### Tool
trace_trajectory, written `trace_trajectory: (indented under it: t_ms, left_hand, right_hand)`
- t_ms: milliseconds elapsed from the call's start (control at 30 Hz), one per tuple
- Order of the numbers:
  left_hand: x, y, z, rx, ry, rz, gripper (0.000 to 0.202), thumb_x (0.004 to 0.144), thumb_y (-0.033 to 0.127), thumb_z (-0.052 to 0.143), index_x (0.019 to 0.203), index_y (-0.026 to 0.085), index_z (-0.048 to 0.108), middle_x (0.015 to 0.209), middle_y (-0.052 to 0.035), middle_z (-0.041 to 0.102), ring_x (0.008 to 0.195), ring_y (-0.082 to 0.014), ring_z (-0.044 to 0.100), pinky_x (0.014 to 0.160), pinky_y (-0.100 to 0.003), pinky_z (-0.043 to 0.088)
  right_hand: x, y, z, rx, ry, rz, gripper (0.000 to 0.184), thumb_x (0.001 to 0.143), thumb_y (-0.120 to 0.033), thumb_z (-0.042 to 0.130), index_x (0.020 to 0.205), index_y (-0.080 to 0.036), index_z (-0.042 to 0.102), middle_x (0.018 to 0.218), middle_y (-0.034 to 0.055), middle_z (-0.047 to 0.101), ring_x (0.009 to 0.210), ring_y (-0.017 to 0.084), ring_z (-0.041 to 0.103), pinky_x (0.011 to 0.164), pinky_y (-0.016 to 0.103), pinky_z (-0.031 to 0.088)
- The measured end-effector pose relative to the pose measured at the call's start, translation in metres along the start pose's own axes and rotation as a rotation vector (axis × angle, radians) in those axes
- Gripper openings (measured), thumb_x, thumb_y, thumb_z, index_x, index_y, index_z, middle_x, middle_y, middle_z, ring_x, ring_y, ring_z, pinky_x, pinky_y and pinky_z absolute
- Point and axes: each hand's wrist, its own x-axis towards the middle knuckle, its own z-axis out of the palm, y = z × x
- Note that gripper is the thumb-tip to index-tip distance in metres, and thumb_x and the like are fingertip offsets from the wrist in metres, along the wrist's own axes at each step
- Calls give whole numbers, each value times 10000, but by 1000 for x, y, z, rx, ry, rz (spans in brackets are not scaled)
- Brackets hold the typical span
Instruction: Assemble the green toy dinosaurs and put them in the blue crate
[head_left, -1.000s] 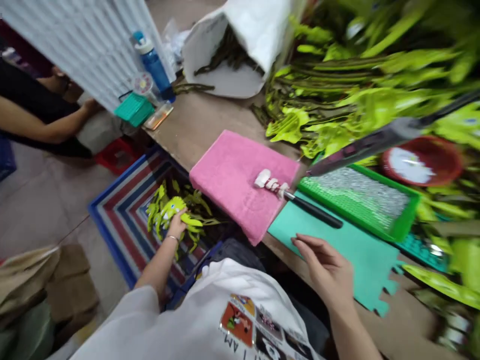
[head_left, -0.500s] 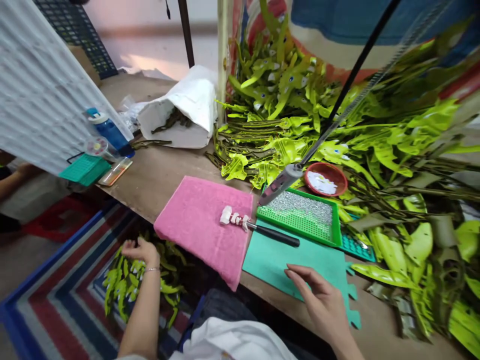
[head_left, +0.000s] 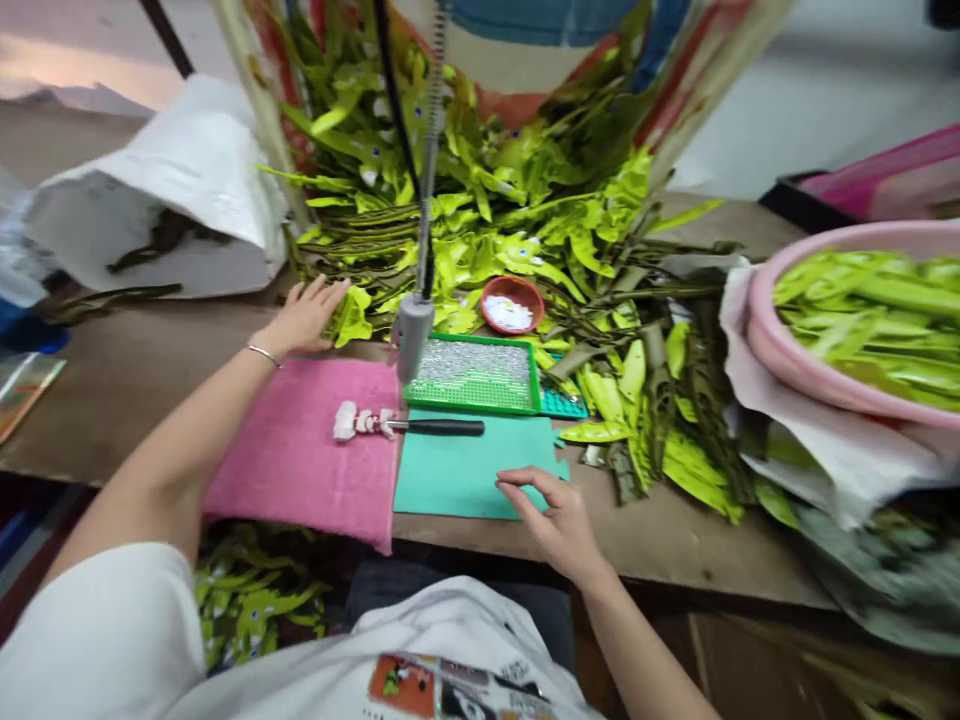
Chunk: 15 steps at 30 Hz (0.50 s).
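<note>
My left hand [head_left: 306, 316] reaches with outstretched fingers to the near left edge of the yellow-green plastic pieces [head_left: 352, 318], just beyond the pink towel [head_left: 300, 430]. Over the right part of the teal foam mat [head_left: 450, 470] hovers my right hand [head_left: 553, 515], its thumb and index fingertips brought together; whatever is between them, if anything, is too small to make out. A black-handled tool [head_left: 442, 427], its head wrapped in white with red bands, lies across towel and mat. Behind the mat a green tray [head_left: 480, 400] holds small silvery bits.
A red bowl [head_left: 529, 293] of white pieces stands behind the tray. A grey tool [head_left: 414, 335] hangs from a spring over the tray's left end. At left lies a white sack [head_left: 180, 150]; at right stands a pink basin [head_left: 765, 300] of yellow-green pieces.
My left hand has risen from the floor pile of yellow-green pieces to those at the back of the table. My view has swung right; the right hand stays over the mat.
</note>
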Motion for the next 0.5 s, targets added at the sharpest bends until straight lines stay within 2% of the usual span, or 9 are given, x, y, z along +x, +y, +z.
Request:
trace_trajectory:
  t_ms: [100,233,367,500]
  left_hand:
    - [10,-8,4,20,-5,18,1001,697,131,825,1510,55,247,1592,-184,348,1494,-348,262,1168,-625,178]
    - [17,3,2,28,23,-24,1003,689,181,864,1490,36,278,1574,-206,365,1464,-375,314,1135,-669,210]
    - [22,19,3,-39,68,-80,888,764,308,826,1456,17,352,1527,-173,440,1470,-359,287,1170,-649,142]
    - [20,13,2,-99,70,-92,778,878,443,694,1435,4,373,1485,-156,478,1444,-310,329,1197,-603,123]
  right_hand:
    - [13,24,-30,-108,85,50,155,867,-319,638,890,-215,751,856,50,789,778,194,747,732,317,595]
    - [49,63,-54,-268,202,107,208,856,-255,550,952,-186,721,925,82,780,805,203,729,791,365,579]
    - [84,93,-53,-529,227,160,253,822,-159,456,949,-167,675,923,119,755,816,229,683,793,384,537]
    - [99,103,-47,-615,207,199,205,809,-161,471,909,-164,650,893,144,719,794,249,615,728,366,466]
